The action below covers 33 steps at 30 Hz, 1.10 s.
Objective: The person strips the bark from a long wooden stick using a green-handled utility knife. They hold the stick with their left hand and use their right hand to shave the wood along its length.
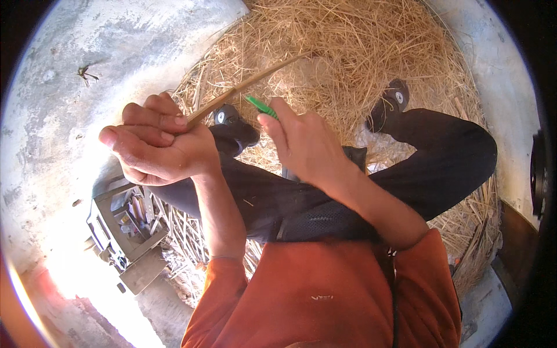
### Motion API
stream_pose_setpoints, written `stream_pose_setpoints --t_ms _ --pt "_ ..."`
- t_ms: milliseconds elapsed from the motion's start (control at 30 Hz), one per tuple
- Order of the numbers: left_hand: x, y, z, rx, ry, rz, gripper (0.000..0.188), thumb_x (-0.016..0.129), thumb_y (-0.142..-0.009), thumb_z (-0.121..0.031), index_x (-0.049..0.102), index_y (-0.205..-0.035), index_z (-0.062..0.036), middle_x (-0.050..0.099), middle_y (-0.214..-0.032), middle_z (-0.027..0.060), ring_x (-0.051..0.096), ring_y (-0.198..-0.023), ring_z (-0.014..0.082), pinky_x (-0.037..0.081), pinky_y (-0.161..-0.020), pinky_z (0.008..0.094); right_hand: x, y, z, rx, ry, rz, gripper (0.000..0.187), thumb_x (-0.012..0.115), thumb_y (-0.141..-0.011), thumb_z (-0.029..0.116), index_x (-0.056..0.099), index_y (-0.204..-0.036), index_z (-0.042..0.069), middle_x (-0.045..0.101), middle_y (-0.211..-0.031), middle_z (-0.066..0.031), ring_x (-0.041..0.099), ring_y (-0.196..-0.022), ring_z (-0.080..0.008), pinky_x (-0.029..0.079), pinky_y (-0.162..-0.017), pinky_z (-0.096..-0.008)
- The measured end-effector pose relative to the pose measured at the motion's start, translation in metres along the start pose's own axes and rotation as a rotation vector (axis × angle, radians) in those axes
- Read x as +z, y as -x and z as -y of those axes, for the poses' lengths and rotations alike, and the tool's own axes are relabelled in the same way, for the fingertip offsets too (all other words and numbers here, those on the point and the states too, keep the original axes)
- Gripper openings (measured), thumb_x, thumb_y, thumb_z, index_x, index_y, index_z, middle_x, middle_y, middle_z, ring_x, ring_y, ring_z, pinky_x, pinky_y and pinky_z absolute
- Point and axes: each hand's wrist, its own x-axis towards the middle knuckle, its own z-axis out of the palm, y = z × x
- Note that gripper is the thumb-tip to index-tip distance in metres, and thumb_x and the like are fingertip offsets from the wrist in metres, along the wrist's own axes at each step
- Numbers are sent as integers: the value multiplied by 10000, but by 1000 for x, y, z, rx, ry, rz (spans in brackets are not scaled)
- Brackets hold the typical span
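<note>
A thin tan stick (261, 75) slants up and to the right out of my left hand (168, 145), whose fingers are closed around its lower end. The far tip of the stick lies over the straw. My right hand (313, 145) is closed on a small tool with a bright green handle (261, 107). Only one end of this tool shows past the fingers, so its kind cannot be made out. The green end is close below the stick, near the stick's middle. Whether the two touch is unclear.
Loose straw (348, 35) covers the floor ahead and around my legs. A wooden box (130, 223) with small items stands at the left, beside cut stalks (183, 232). My dark shoes (394, 98) rest on the straw. Pale walls (116, 35) curve around.
</note>
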Motion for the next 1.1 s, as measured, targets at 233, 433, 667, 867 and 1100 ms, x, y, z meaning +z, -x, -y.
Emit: stream_pose_setpoints --t_ms 233,433,667,867,1100 --pt "-13 -5 9 -30 48 -83 430 410 -934 -175 255 -535 -148 242 -436 -25 208 -361 60 189 -358 211 6 -7 1 16 136 9 285 417 -962 308 499 -972 36 586 -613 -231 606 -581 -409 478 -507 -504" --pt "-13 -4 8 33 153 29 495 414 -976 -167 255 -510 -124 233 -436 -27 272 -368 64 231 -349 200 18 -3 -79 323 201 78 348 380 -972 303 507 -1013 -18 606 -768 -289 605 -767 -453 464 -666 -549" --pt "-6 -6 6 154 -133 -83 488 352 -1004 -323 308 -553 -143 280 -456 -14 330 -373 78 265 -354 207 -4 5 -25 250 36 -2 341 395 -972 291 481 -997 -38 576 -630 -271 589 -621 -457 454 -563 -533" --pt "-4 2 -2 143 -359 -24 564 246 -1018 -396 347 -548 -101 332 -462 13 371 -418 105 284 -381 192 -27 21 48 -4 -229 50 224 474 -950 215 461 -916 -6 479 -520 -195 546 -515 -389 393 -469 -452" --pt "-1 1 3 185 -319 -90 569 259 -1014 -403 343 -533 -112 348 -456 27 357 -378 94 282 -354 191 -19 20 47 -142 -20 6 194 502 -938 213 469 -904 24 496 -495 -166 562 -474 -363 421 -428 -441"
